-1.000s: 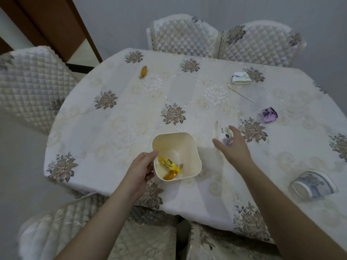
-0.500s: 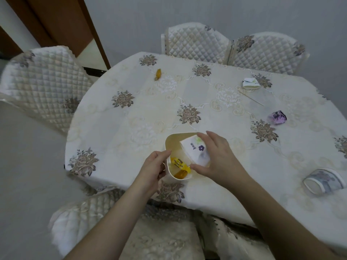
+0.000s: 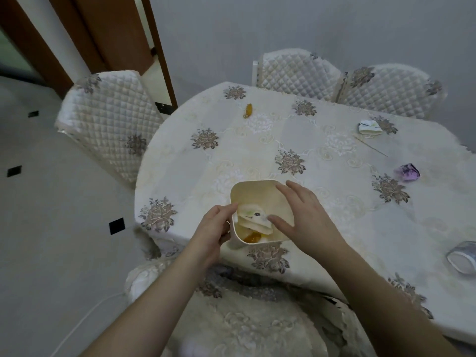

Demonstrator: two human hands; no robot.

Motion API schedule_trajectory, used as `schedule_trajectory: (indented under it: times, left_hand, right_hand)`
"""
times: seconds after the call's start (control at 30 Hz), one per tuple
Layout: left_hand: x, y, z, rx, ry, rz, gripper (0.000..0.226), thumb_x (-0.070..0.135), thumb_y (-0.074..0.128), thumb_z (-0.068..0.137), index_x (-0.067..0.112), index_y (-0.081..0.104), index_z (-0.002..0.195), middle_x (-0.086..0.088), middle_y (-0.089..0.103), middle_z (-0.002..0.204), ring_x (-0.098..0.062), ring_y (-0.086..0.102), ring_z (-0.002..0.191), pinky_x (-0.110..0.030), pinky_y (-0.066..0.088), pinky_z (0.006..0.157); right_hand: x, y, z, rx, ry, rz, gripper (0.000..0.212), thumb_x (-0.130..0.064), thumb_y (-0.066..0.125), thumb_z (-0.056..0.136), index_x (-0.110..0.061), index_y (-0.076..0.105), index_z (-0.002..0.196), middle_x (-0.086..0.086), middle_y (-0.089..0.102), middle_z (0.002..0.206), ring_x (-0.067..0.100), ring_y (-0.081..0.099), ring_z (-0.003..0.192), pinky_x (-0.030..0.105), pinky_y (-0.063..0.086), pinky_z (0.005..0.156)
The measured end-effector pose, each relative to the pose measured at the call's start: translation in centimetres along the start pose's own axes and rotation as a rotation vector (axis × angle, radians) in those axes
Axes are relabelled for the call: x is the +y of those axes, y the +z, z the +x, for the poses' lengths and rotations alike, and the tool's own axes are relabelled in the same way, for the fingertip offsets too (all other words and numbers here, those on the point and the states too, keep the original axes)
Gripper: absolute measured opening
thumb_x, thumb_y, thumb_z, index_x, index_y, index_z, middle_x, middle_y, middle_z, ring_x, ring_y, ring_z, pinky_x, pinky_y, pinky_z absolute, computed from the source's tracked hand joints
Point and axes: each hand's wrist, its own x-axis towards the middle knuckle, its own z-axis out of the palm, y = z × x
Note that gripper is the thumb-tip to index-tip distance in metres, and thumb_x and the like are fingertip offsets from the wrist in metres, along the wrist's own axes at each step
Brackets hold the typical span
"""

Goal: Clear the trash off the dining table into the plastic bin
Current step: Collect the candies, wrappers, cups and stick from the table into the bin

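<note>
Since the earlier frame, the white wrapper (image 3: pixel 253 219) had left the right hand (image 3: pixel 304 220) and dropped into the bin (image 3: pixel 260 188). At the left, the left hand (image 3: pixel 213 228) gripped the bin's near-left rim, steadying it. The bin held the white wrapper over yellow and amber scraps. The right hand hovered above it, fingers spread and empty. To clear well, keep the bin steadied; remaining trash lay beyond and right of that hand, the purple wrapper (image 3: pixel 407 172) nearest.

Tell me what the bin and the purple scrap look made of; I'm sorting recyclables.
The bin looks like smooth cream plastic: thin rigid walls, matte sheen. The purple scrap seems crinkled glossy film or foil, probably a wrapper; too small to be sure.
</note>
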Motion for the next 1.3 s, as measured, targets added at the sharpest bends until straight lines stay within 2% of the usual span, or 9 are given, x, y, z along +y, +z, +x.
schedule_trajectory:
  times: [0.27, 0.4, 0.57, 0.8, 0.93, 1.03, 1.13, 1.23, 1.3]
  left_hand:
    - [1.4, -4.2, -2.2, 0.012, 0.034, 0.017, 0.034, 0.040, 0.067, 0.084, 0.021, 0.041, 0.073, 0.012, 0.036, 0.047, -0.007, 0.033, 0.042, -0.024, 0.028, 0.047]
    - [2.0, -5.5, -3.6, 0.026, 0.046, 0.020, 0.030, 0.032, 0.062, 0.091, 0.021, 0.042, 0.073, 0.010, 0.036, 0.048, -0.007, 0.033, 0.042, -0.023, 0.031, 0.046]
    - [3.4, -6.9, -5.2, 0.070, 0.086, 0.030, 0.027, 0.029, 0.063, 0.090, 0.021, 0.044, 0.073, 0.010, 0.034, 0.047, -0.009, 0.032, 0.045, -0.027, 0.032, 0.054]
    - [3.1, -7.9, -8.0, 0.085, 0.124, 0.006, 0.030, 0.030, 0.062, 0.092, 0.022, 0.041, 0.071, 0.013, 0.037, 0.044, -0.005, 0.035, 0.040, -0.026, 0.031, 0.052]
    - [1.9, -7.8, -9.9, 0.070, 0.138, 0.019, 0.028, 0.032, 0.063, 0.091, 0.022, 0.043, 0.074, 0.013, 0.039, 0.045, -0.005, 0.038, 0.040, -0.024, 0.037, 0.051]
    - [0.6, -6.7, -11.5, 0.034, 0.141, 0.037, 0.028, 0.032, 0.063, 0.090, 0.020, 0.045, 0.074, 0.012, 0.042, 0.046, -0.005, 0.040, 0.042, -0.027, 0.034, 0.053]
    - [-1.1, -4.9, -13.7, -0.019, 0.121, 0.069, 0.023, 0.035, 0.064, 0.088, 0.017, 0.051, 0.082, 0.008, 0.051, 0.052, -0.009, 0.045, 0.047, -0.030, 0.033, 0.056]
    - [-3.2, -2.7, -16.0, -0.135, 0.094, 0.115, 0.030, 0.042, 0.064, 0.080, 0.016, 0.048, 0.077, 0.010, 0.047, 0.046, -0.008, 0.043, 0.040, -0.026, 0.032, 0.046]
    - [-4.6, -1.2, -17.6, -0.215, 0.083, 0.158, 0.039, 0.047, 0.065, 0.076, 0.011, 0.052, 0.085, 0.004, 0.053, 0.052, -0.014, 0.049, 0.046, -0.029, 0.034, 0.048]
  right_hand:
    - [-1.6, 0.1, -1.6, 0.087, 0.060, 0.004, 0.057, -0.041, 0.055, 0.092, -0.020, 0.039, 0.143, 0.003, 0.038, 0.148, 0.020, 0.029, 0.138, 0.037, 0.026, 0.112]
    - [-2.3, -0.2, -2.8, 0.119, 0.092, 0.025, 0.055, -0.038, 0.055, 0.092, -0.020, 0.039, 0.142, 0.004, 0.039, 0.147, 0.021, 0.029, 0.137, 0.038, 0.026, 0.112]
    - [-3.1, -0.5, -4.4, 0.139, 0.099, 0.027, 0.055, -0.037, 0.055, 0.093, -0.020, 0.039, 0.142, 0.004, 0.039, 0.147, 0.020, 0.029, 0.137, 0.037, 0.025, 0.113]
    - [-4.1, -0.4, -6.1, 0.160, 0.083, 0.027, 0.053, -0.033, 0.057, 0.092, -0.017, 0.042, 0.141, 0.006, 0.042, 0.145, 0.022, 0.031, 0.136, 0.038, 0.027, 0.113]
    - [-4.1, -0.7, -7.9, 0.183, 0.093, 0.004, 0.054, -0.033, 0.056, 0.092, -0.016, 0.041, 0.141, 0.007, 0.042, 0.145, 0.024, 0.033, 0.135, 0.040, 0.028, 0.113]
    - [-3.8, -1.1, -10.4, 0.196, 0.128, -0.032, 0.055, -0.033, 0.055, 0.093, -0.016, 0.039, 0.143, 0.007, 0.041, 0.146, 0.024, 0.032, 0.136, 0.039, 0.027, 0.112]
    - [-3.3, -1.7, -14.3, 0.200, 0.176, -0.077, 0.057, -0.035, 0.054, 0.093, -0.016, 0.037, 0.145, 0.008, 0.039, 0.148, 0.024, 0.031, 0.137, 0.038, 0.026, 0.112]
    - [-2.5, -2.4, -19.0, 0.207, 0.249, -0.122, 0.058, -0.036, 0.052, 0.094, -0.018, 0.034, 0.146, 0.008, 0.038, 0.149, 0.024, 0.031, 0.137, 0.040, 0.028, 0.111]
    - [-1.8, -3.1, -22.5, 0.224, 0.307, -0.138, 0.057, -0.035, 0.052, 0.094, -0.017, 0.035, 0.145, 0.009, 0.040, 0.148, 0.025, 0.033, 0.135, 0.042, 0.030, 0.110]
